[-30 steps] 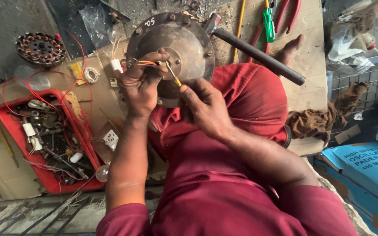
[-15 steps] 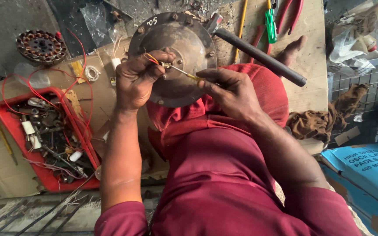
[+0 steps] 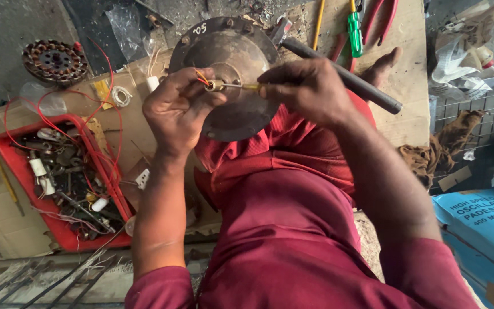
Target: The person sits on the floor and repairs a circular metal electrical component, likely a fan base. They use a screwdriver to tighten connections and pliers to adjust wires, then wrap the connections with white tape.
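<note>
The left hand point(image 3: 181, 109) keeps its grip clamped on the hub of a round metal motor housing point(image 3: 230, 68) resting on the lap — red and yellow wires point(image 3: 201, 77) at the fingertips. The right hand point(image 3: 307, 88) pinches a thin yellow-handled tool point(image 3: 241, 86) — its tip at the hub. A red tray point(image 3: 7, 143) of parts lies to the left.

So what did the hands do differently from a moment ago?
The right hand swung its thin yellow tool from pointing downward to lying sideways into the hub of the round metal cover. The left hand kept pinching the wires there. The red tray stayed put.
</note>
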